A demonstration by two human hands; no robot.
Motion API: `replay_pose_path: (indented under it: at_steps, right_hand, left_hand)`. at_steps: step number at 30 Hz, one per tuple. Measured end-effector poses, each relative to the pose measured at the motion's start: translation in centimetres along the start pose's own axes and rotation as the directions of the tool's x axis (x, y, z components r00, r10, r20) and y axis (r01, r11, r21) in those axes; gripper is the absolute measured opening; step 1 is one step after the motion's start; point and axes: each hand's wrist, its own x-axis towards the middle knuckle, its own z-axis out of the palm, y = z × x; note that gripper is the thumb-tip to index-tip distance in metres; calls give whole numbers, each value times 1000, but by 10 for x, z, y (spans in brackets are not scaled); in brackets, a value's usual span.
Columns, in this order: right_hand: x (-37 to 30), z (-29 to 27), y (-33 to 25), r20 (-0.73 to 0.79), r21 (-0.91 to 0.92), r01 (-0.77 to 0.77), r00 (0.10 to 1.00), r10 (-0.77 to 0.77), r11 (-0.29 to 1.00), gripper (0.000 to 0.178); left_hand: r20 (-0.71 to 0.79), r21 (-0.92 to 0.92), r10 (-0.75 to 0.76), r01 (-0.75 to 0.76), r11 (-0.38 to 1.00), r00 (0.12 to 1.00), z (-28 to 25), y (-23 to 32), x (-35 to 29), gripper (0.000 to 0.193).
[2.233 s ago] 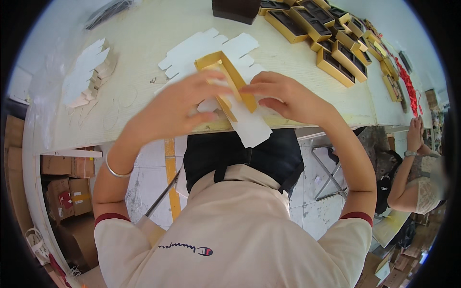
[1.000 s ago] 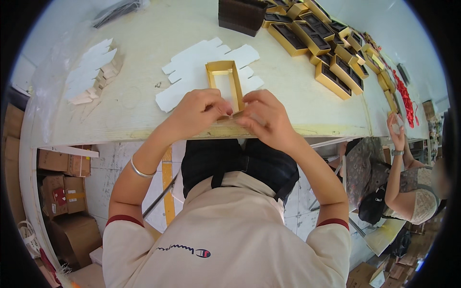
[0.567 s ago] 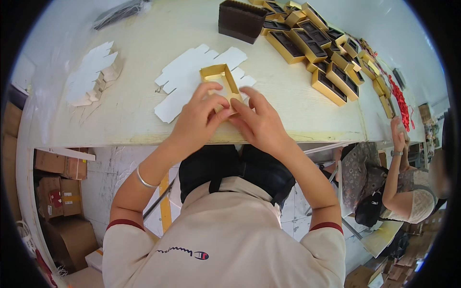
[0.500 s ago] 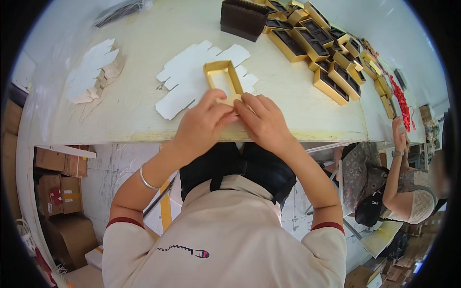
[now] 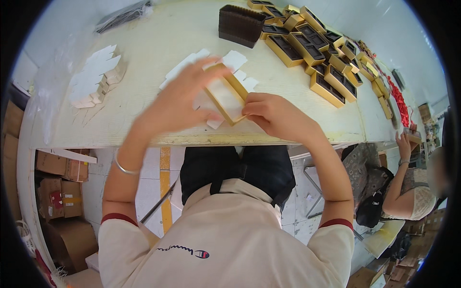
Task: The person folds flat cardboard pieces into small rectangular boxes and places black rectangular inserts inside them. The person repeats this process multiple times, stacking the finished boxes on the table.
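A gold cardboard box frame (image 5: 236, 87) is held up over the near part of the table, tilted, its white interior or the sheets beneath showing through. My right hand (image 5: 281, 114) pinches its near right corner between thumb and fingers. Around its left side my left hand (image 5: 178, 98) is spread wide, blurred by motion, fingers by the far end and thumb by the near left wall; whether it touches the box is unclear. Flat white cardboard blanks (image 5: 234, 59) lie beneath, partly covered by my left hand and the box.
Stacked dark brown plastic trays (image 5: 239, 28) stand at the back. Gold boxes with dark inserts (image 5: 307, 47) are heaped at the far right, near red ribbon (image 5: 398, 103). More white blanks (image 5: 91, 85) sit at the left. On the right another person (image 5: 408, 192) holds a small box.
My left hand has let go of the near end and swung left and outward, opening up. The gold box has turned and come nearer, while my right hand keeps hold of its corner.
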Motion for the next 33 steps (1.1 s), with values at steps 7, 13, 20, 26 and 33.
replay_pose_path:
  at_steps: [7,13,20,26,33]
  right_hand:
    - [3,-12,16,51,7,15,999,-16,1000,25]
    - [3,11,36,-156,147,17,988,7,989,18]
    - [21,10,51,-162,235,74,986,-36,969,29]
    - [92,-45,124,-611,-235,-183,792,1,955,32]
    - [149,-53,174,-402,-433,-527,839,367,731,21]
  left_hand:
    - [321,-272,-115,208,939,940,-4,-51,21,76]
    - [199,-103,-321,346,933,926,26,-56,1,75]
    - [176,-159,-260,289,944,949,26,-62,-10,69]
    - [209,-218,-333,375,901,920,29,-52,-6,68]
    - [106,-254,-190,211,944,976,38,-55,-14,70]
